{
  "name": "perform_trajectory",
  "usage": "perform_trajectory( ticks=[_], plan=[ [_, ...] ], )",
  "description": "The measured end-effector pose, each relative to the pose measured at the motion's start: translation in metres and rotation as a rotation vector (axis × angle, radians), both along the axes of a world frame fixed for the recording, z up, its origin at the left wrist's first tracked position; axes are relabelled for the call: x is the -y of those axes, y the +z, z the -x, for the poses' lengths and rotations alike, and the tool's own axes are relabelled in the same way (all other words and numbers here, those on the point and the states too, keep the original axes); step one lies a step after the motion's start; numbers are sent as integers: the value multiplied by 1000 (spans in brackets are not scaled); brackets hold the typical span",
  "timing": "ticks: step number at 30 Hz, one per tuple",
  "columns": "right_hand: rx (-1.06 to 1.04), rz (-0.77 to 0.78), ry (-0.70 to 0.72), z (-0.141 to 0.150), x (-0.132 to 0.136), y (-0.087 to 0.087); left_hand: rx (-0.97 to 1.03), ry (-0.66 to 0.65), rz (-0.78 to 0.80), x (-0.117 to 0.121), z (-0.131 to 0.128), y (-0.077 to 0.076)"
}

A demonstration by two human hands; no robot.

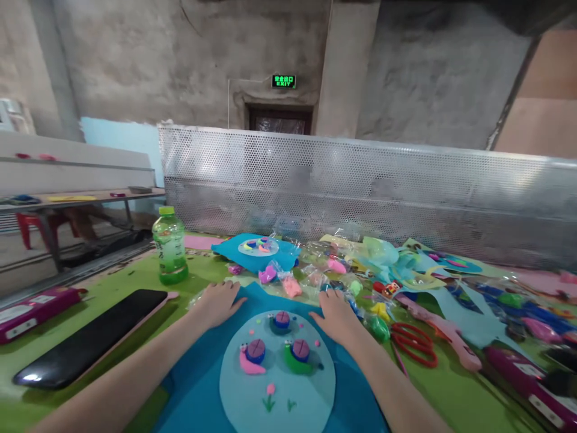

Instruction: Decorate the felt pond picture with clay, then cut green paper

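A light blue disc (234, 400) lies on a darker blue sheet (193, 385) in front of me. It carries three clay snails: a pink snail (251, 365), a green snail (296, 364) and a blue snail (282, 328), each with a purple scored shell. Small dots, a pink flower (270, 389) and green leaves decorate the disc too. My left hand (216, 305) rests at the sheet's far left edge, fingers stretched forward and thumb apart. Opposite it, my right hand (336, 316) lies near the far right edge with thumb spread. Neither hand visibly holds anything.
A green bottle (170, 249), black phone-like slab (90, 337) and purple box (38, 313) stand left. Another decorated disc (246, 248) lies farther back. Bagged clay (292, 287), red-handled scissors (413, 344) and paper scraps clutter the right. A perforated metal panel (270, 180) closes the back.
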State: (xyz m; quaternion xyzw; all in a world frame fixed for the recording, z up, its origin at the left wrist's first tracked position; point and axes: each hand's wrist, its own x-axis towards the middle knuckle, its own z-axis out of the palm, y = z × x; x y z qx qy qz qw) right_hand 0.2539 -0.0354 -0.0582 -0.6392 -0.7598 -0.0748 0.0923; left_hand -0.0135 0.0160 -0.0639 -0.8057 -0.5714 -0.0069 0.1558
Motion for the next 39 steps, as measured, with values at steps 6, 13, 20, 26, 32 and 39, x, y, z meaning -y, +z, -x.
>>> perform_trajectory(
  ticks=[6, 13, 20, 26, 32, 39],
  plan=[
    [18, -15, 77, -7, 0, 11, 21, 36, -3, -7, 10, 0],
    [146, -77, 109, -16, 4, 18, 144, -61, 13, 4, 13, 14],
    [153, -201, 165, -19, 10, 24, 300, -204, 180, 10, 3, 13],
    [101, -202, 175, -24, 4, 16, 309, -263, 258, 4, 8, 9],
    [-43, -184, 241, -25, -2, 9, 348, -352, 291, 7, 6, 14],
    [-257, -65, 243, -31, -4, 0, 564, -372, 94, 1, 15, 23]
  ],
)
